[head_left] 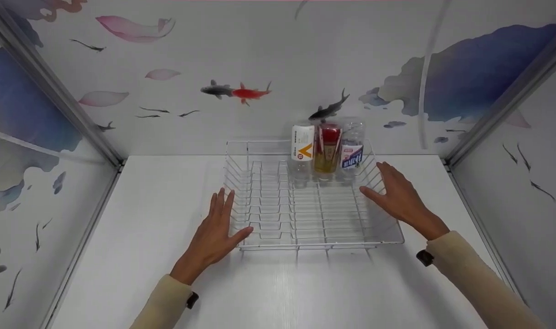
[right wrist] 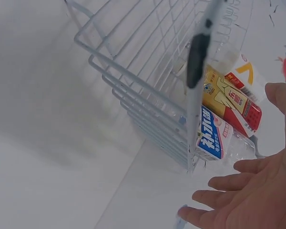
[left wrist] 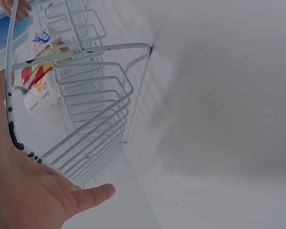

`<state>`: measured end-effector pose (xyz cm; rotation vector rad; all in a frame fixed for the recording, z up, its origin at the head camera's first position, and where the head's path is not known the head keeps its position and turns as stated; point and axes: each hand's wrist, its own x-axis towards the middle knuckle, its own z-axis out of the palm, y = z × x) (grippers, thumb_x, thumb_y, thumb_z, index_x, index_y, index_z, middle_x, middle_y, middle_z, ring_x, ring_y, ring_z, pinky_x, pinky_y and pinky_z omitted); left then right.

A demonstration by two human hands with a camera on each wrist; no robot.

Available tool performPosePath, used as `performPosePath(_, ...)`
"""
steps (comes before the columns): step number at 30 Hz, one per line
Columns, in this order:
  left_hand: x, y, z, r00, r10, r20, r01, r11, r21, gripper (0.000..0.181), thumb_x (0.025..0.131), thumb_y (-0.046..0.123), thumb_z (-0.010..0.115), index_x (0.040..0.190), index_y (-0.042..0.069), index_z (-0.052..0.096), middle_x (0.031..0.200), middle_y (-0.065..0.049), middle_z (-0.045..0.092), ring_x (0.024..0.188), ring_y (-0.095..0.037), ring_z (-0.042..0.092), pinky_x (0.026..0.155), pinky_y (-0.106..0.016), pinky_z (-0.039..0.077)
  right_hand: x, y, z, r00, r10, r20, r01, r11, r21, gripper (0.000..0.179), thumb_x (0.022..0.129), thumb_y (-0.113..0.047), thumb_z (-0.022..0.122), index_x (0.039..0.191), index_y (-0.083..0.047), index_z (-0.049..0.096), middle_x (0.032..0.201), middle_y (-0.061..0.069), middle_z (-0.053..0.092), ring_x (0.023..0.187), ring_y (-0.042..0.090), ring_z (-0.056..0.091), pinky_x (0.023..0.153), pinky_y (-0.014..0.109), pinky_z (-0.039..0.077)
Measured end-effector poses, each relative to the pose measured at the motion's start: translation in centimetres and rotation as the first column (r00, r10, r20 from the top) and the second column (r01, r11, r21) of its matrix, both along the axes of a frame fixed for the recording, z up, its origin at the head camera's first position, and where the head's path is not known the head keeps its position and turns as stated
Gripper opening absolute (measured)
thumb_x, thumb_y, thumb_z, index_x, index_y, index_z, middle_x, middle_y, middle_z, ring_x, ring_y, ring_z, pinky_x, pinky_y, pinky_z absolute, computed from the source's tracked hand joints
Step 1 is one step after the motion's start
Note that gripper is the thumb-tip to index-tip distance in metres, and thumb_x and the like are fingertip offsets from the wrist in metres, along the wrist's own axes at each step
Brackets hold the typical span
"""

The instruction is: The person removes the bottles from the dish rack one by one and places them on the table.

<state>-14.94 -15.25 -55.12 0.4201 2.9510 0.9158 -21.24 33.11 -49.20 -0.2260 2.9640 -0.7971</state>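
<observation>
A white wire dish rack sits on the table between both hands. At its left side is my left hand, fingers straight and thumb spread over the front left corner; in the left wrist view the palm lies beside the chipped rim. My right hand is at the right side, fingers extended and thumb reaching over the rim. Neither hand curls round the wire; contact is unclear. Three plastic bottles stand in the back right of the rack: white-labelled, red and gold, clear with a blue label.
Behind the rack rises a white wall painted with fish and petals. Side panels with metal edge strips border the white table on left and right. Bent wire dividers line the rack's left half.
</observation>
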Motion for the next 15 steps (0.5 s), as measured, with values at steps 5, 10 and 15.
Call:
performPosePath(5, 0.2, -0.22, -0.2, 0.999, 0.033, -0.008, -0.033, 0.998, 0.045, 0.113, 0.099, 0.066, 0.07, 0.179, 0.014, 0.008, 0.185, -0.016, -0.003, 0.167, -0.044, 0.022, 0.12, -0.072, 0.042, -0.44, -0.04, 0.17, 1.0, 0.001, -0.015, -0.002, 0.999, -0.047, 0.099, 0.108, -0.062, 0.063, 0.172, 0.003, 0.023, 0.177, 0.031, 0.025, 0.161, 0.055, 0.028, 0.127, 0.076, 0.025)
performPosePath(10, 0.35, -0.18, -0.39, 0.998, 0.06, -0.002, -0.059, 0.992, 0.107, 0.115, 0.098, 0.063, 0.074, 0.179, 0.016, 0.007, 0.185, -0.015, -0.002, 0.166, -0.043, 0.024, 0.123, -0.069, 0.04, -0.66, 0.18, 0.32, 1.0, -0.016, -0.022, 0.014, 0.996, -0.089, 0.097, 0.108, -0.06, 0.063, 0.172, 0.001, 0.026, 0.177, 0.029, 0.027, 0.161, 0.053, 0.028, 0.128, 0.075, 0.024)
performPosePath(15, 0.48, -0.08, -0.77, 0.997, 0.073, 0.029, -0.076, 0.988, 0.136, 0.116, 0.097, 0.063, 0.075, 0.179, 0.019, 0.005, 0.185, -0.015, 0.003, 0.16, -0.043, 0.038, 0.12, -0.066, 0.046, -0.76, 0.41, 0.47, 0.999, -0.045, -0.019, 0.042, 0.992, -0.116, 0.098, 0.107, -0.06, 0.065, 0.172, 0.001, 0.025, 0.177, 0.03, 0.025, 0.163, 0.053, 0.024, 0.13, 0.074, 0.022)
